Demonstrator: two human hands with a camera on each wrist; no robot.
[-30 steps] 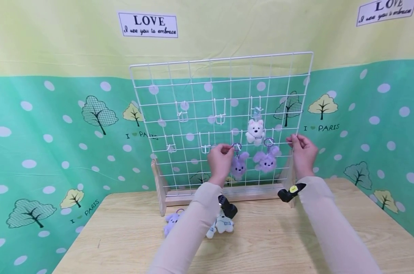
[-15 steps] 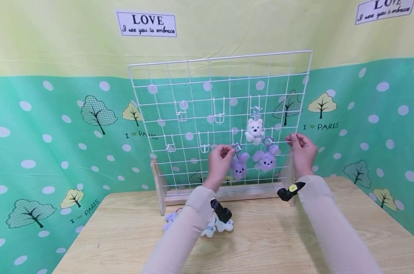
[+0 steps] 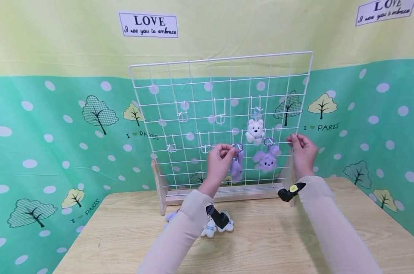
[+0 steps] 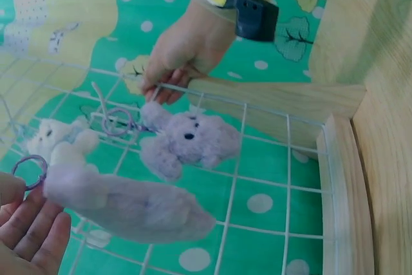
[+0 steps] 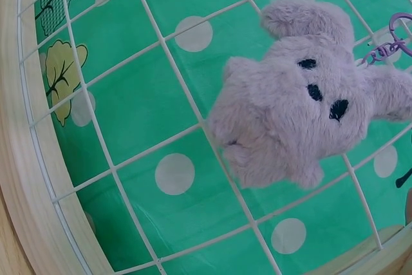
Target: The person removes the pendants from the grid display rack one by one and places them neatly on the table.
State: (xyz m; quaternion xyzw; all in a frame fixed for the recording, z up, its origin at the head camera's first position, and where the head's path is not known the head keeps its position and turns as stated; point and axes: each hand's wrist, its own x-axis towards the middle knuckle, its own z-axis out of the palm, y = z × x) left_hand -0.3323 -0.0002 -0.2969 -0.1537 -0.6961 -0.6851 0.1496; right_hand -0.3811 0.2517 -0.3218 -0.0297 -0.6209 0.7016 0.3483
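My left hand (image 3: 220,161) pinches the purple key ring (image 4: 42,177) of a fluffy purple bunny keychain (image 3: 237,169). The ring overlaps a hook of the white wire grid rack (image 3: 220,61), and the bunny hangs below, turned side-on. Gripping the rack's right edge is my right hand (image 3: 304,152). Between the hands, a second purple bunny keychain (image 3: 266,161) hangs by its ring from a hook, and it fills much of the right wrist view. Above it hangs a white bear keychain (image 3: 255,131).
Several bare white hooks (image 3: 205,147) sit on the grid's left and middle. Wooden feet (image 3: 160,186) carry the rack on the wooden table (image 3: 261,243). White plush keychains (image 3: 209,228) and a purple one (image 3: 170,216) lie in front, partly behind the left sleeve.
The bunny at my left hand has turned from facing forward to side-on. My left forearm has shifted slightly left, while the fingers stay at the ring. The right hand keeps its grip.
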